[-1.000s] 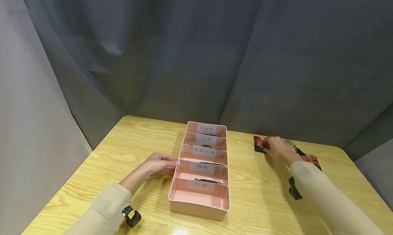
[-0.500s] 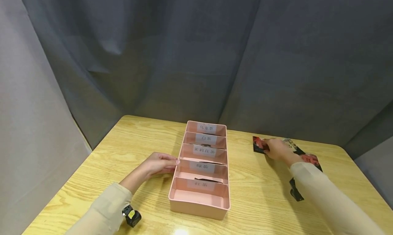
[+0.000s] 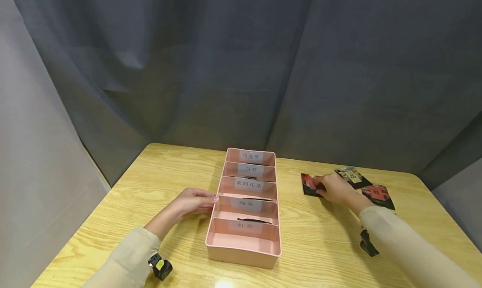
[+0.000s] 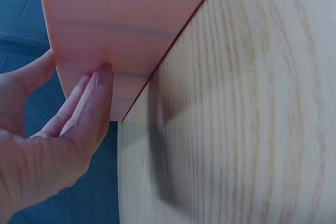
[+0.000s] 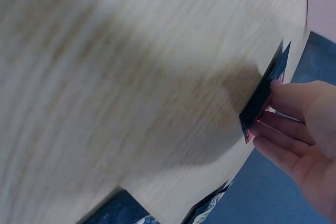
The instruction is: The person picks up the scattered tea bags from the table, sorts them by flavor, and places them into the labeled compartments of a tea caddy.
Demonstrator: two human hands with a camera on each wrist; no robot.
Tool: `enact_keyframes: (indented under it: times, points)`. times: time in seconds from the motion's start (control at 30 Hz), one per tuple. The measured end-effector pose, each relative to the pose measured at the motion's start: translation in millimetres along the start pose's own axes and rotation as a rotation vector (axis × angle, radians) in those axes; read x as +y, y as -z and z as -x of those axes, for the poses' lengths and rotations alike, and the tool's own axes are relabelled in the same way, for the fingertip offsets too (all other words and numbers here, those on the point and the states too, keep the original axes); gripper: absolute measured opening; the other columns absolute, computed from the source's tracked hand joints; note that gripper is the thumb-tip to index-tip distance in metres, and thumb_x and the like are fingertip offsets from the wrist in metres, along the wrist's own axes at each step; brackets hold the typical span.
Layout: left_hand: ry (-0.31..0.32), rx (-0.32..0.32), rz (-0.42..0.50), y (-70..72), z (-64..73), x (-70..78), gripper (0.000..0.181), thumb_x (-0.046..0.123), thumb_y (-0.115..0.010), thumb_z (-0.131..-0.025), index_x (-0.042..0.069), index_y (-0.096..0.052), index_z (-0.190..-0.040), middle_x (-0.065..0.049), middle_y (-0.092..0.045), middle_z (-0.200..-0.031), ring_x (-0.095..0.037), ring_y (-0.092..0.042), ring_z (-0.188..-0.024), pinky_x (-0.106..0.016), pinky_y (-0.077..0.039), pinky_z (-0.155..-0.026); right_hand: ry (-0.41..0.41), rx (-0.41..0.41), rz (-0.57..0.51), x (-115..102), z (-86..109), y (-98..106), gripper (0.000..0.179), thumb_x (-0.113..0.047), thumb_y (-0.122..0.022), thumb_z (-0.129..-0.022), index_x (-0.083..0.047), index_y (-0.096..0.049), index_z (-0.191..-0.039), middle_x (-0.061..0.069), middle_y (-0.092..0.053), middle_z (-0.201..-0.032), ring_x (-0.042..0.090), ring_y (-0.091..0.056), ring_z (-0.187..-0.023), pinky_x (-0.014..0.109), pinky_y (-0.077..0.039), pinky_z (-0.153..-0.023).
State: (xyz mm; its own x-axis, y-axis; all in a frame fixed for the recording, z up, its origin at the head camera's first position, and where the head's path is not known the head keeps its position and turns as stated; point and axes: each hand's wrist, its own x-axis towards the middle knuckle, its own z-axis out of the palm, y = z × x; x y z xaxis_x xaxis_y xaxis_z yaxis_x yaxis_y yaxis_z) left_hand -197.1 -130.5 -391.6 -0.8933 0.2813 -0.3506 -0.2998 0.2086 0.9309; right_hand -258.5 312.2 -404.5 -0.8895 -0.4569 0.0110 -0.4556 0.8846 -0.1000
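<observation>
A pink divided box (image 3: 244,254) stands mid-table, its compartments marked by white labels with Chinese tea names. My left hand (image 3: 192,202) holds its left wall; in the left wrist view the thumb reaches the rim and the fingers lie against the outer face. To the right of the box, my right hand (image 3: 335,187) pinches a flat black-and-red tea sachet (image 3: 308,184) between thumb and fingers. The right wrist view shows this sachet (image 5: 262,90) tilted on edge close over the table, with two dark edges at its top corner.
Right of that hand lie a black sachet with a yellow label (image 3: 353,177) and another with a red label (image 3: 378,194). Dark edges of sachets show inside several compartments. A grey curtain (image 3: 211,70) hangs behind the table's (image 3: 169,162) far edge.
The right hand has shifted left and slightly nearer with the red-labelled sachet, uncovering more of the two others. The left hand stays at the box wall.
</observation>
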Motion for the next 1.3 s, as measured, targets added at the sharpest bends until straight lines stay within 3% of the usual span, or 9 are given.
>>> enact_keyframes:
  times: [0.17,0.33,0.5,0.67,0.87,1.3]
  points:
    - [-0.005,-0.013,-0.017,0.4,0.5,-0.1,0.046,0.027,-0.07,-0.088,-0.007,-0.06,-0.117,-0.014,-0.071,-0.113,-0.016,-0.07,-0.098,-0.034,-0.058,-0.093,0.009,-0.007,-0.025,-13,8.4,2,0.029,-0.008,-0.07,-0.086,0.002,-0.067,-0.113,0.015,-0.073,-0.096,0.011,-0.065,-0.068,0.026,-0.054,-0.057]
    - [-0.005,-0.001,0.0,-0.5,0.8,0.7,0.041,0.019,-0.067,-0.09,-0.009,-0.059,-0.119,-0.02,-0.069,-0.115,-0.022,-0.07,-0.101,-0.037,-0.058,-0.094,0.037,-0.01,-0.034,-26,15.0,3,0.033,-0.009,-0.07,-0.086,0.002,-0.066,-0.116,0.015,-0.074,-0.097,0.007,-0.063,-0.065,0.023,-0.053,-0.056]
    - [-0.01,0.004,0.003,-0.7,0.4,2.1,0.042,0.017,-0.067,-0.09,-0.01,-0.057,-0.121,-0.023,-0.067,-0.118,-0.027,-0.069,-0.106,-0.039,-0.057,-0.095,0.058,0.015,-0.063,-32,14.3,11,0.025,-0.007,-0.072,-0.084,0.001,-0.069,-0.108,0.011,-0.073,-0.09,0.01,-0.064,-0.068,0.024,-0.055,-0.057]
    - [-0.007,0.007,0.004,-0.1,0.1,1.3,0.041,0.018,-0.067,-0.09,-0.01,-0.058,-0.12,-0.023,-0.067,-0.118,-0.029,-0.068,-0.107,-0.038,-0.057,-0.094,0.046,0.029,-0.073,-26,5.6,18,0.03,-0.013,-0.075,-0.081,0.002,-0.067,-0.106,0.016,-0.072,-0.095,0.022,-0.068,-0.077,0.033,-0.058,-0.063]
    - [0.0,0.016,0.001,0.2,-1.1,-1.7,0.038,0.018,-0.067,-0.09,-0.007,-0.061,-0.118,-0.018,-0.071,-0.112,-0.019,-0.071,-0.096,-0.035,-0.059,-0.091,0.054,-0.031,-0.077,-11,-5.9,17,0.047,-0.022,-0.081,-0.076,0.005,-0.066,-0.111,0.02,-0.07,-0.105,0.034,-0.067,-0.092,0.044,-0.059,-0.077]
    - [0.011,0.017,0.003,0.5,-1.9,-1.3,0.036,0.018,-0.067,-0.09,-0.007,-0.061,-0.116,-0.018,-0.07,-0.113,-0.021,-0.071,-0.099,-0.034,-0.059,-0.091,0.082,-0.061,-0.062,-1,-10.2,13,0.05,-0.03,-0.085,-0.071,0.002,-0.069,-0.106,0.013,-0.07,-0.092,0.022,-0.063,-0.079,0.033,-0.053,-0.065]
